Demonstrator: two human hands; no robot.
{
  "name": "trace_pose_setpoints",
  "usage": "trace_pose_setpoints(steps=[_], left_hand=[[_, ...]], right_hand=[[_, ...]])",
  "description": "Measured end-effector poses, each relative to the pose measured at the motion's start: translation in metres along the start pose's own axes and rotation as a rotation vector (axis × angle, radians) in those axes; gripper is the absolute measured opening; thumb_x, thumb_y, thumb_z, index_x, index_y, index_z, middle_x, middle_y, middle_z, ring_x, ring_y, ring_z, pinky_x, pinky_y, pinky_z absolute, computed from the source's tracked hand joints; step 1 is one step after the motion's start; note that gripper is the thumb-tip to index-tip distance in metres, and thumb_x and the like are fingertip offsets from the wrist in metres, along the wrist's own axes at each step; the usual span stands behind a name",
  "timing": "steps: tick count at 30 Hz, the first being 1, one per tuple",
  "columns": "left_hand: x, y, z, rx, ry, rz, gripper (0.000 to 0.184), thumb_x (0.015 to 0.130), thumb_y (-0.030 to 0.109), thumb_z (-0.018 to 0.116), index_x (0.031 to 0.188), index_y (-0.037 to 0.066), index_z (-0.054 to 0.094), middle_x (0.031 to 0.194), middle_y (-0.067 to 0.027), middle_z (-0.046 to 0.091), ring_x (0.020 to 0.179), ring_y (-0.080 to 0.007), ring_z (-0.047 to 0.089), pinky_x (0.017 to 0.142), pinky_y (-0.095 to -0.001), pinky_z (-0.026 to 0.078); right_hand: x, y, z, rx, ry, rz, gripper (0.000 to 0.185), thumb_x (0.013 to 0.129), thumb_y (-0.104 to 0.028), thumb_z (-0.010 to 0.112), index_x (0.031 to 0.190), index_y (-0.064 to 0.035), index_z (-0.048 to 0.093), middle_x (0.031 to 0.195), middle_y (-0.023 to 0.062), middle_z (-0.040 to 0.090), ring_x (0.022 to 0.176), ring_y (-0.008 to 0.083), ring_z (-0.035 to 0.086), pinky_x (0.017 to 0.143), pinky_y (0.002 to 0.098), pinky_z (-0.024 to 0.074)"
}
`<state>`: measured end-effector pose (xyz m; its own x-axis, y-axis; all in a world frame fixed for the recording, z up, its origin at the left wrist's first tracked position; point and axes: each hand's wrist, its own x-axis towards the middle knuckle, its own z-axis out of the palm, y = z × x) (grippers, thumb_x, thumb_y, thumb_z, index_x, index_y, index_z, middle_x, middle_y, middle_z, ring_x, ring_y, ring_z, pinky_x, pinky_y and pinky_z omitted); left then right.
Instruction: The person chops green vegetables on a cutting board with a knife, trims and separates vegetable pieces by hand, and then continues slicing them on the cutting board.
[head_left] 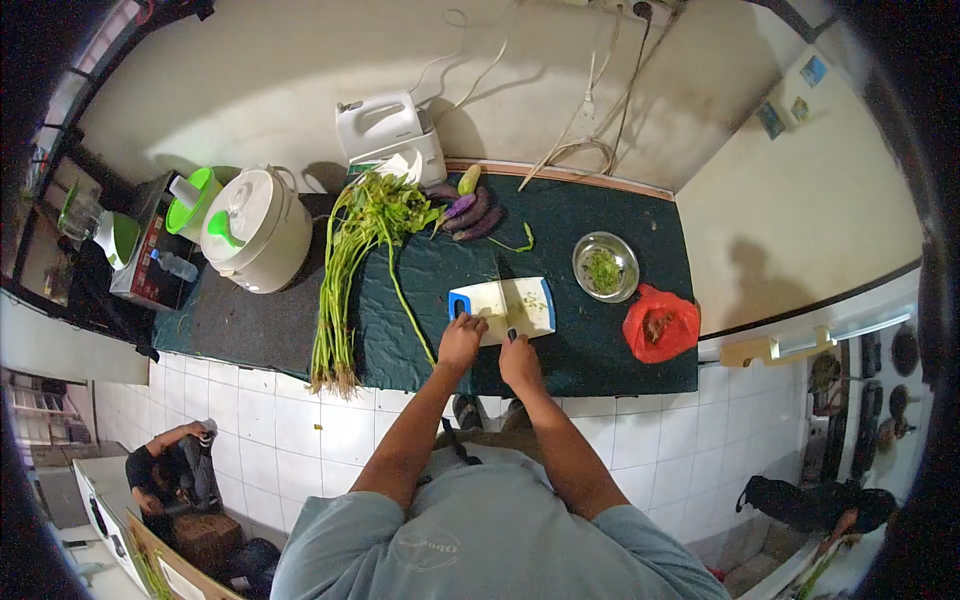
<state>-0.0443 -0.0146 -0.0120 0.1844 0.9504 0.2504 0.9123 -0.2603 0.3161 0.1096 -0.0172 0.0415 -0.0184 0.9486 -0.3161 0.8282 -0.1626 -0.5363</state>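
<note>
"Where's the knife (503, 291) from where you stand?"

"Over the white cutting board (481, 300), at the middle of the table. The blade points to the far side, and the black handle is in the right hand (518, 362)."

"And those fingers?"

"Wrapped around the handle, pressed together as far as I can see."

"What about the left hand (462, 340)?"

"It's at the board's near left corner, just beside the blue handle end, fingers bent and reaching onto the white surface. Whether they're pinching anything, I can't tell; they're too small from here."

"I see green bits (533, 302) on the board."

"Yes, small cut pieces, right of the blade. More chopped greens (602, 270) lie inside the steel bowl (605, 240), farther off to the right."

"And that red plastic bag (677, 318)?"

"Nearer than the bowl and right of it, its mouth gaping. I can't make out what's inside."

"The left side looks busier."

"A big bunch of leafy stalks (340, 290) lies there, roots toward the near edge, leaves at the far end. Purple eggplants (478, 218) sit right beside the leaves. Past them, at the wall, there's a white mixer (388, 125), and a rice cooker (262, 235) stands farther left."
</note>
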Motion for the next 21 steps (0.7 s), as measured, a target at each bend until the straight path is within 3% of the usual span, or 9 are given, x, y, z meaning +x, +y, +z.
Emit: trace_pose_setpoints(steps=[4, 7, 10, 21], left_hand=[[-0.009, -0.001, -0.007, -0.001, -0.111, -0.014, 0.021, 0.079, 0.01, 0.056, 0.098, 0.009, 0.063, 0.114, -0.005, 0.066, 0.105, -0.0241, 0.058, 0.089, -0.0374, 0.049], [-0.017, 0.003, -0.008, 0.044, -0.01, 0.034, 0.021, 0.08, 0.01, 0.056, 0.1, 0.008, 0.062, 0.124, -0.0034, 0.062, 0.107, -0.0242, 0.057, 0.089, -0.0381, 0.048], [-0.018, 0.005, -0.009, 0.036, -0.087, -0.01, 0.022, 0.08, 0.009, 0.055, 0.101, 0.008, 0.062, 0.131, -0.002, 0.059, 0.108, -0.0247, 0.056, 0.088, -0.0386, 0.048], [-0.016, 0.007, -0.009, 0.063, -0.055, -0.039, 0.025, 0.081, 0.011, 0.055, 0.105, 0.01, 0.063, 0.122, -0.0019, 0.064, 0.104, -0.0243, 0.056, 0.085, -0.0375, 0.046]], right_hand=[[-0.002, 0.003, 0.009, 0.032, 0.028, 0.002, 0.039, 0.098, -0.029, 0.047, 0.106, 0.0084, 0.053, 0.097, 0.0315, 0.064, 0.09, 0.0476, 0.064, 0.078, 0.0537, 0.0518], [0.014, 0.001, 0.003, -0.006, -0.011, 0.011, 0.04, 0.098, -0.031, 0.046, 0.106, 0.008, 0.052, 0.095, 0.0334, 0.064, 0.09, 0.048, 0.064, 0.078, 0.054, 0.0517], [0.008, -0.007, 0.0, -0.011, -0.019, 0.027, 0.039, 0.098, -0.03, 0.046, 0.105, 0.0078, 0.054, 0.094, 0.0327, 0.064, 0.09, 0.0485, 0.063, 0.078, 0.0545, 0.0517], [0.013, -0.006, 0.009, 0.009, 0.023, 0.043, 0.037, 0.096, -0.029, 0.049, 0.103, 0.007, 0.053, 0.093, 0.0314, 0.065, 0.089, 0.0475, 0.064, 0.078, 0.053, 0.0524]])
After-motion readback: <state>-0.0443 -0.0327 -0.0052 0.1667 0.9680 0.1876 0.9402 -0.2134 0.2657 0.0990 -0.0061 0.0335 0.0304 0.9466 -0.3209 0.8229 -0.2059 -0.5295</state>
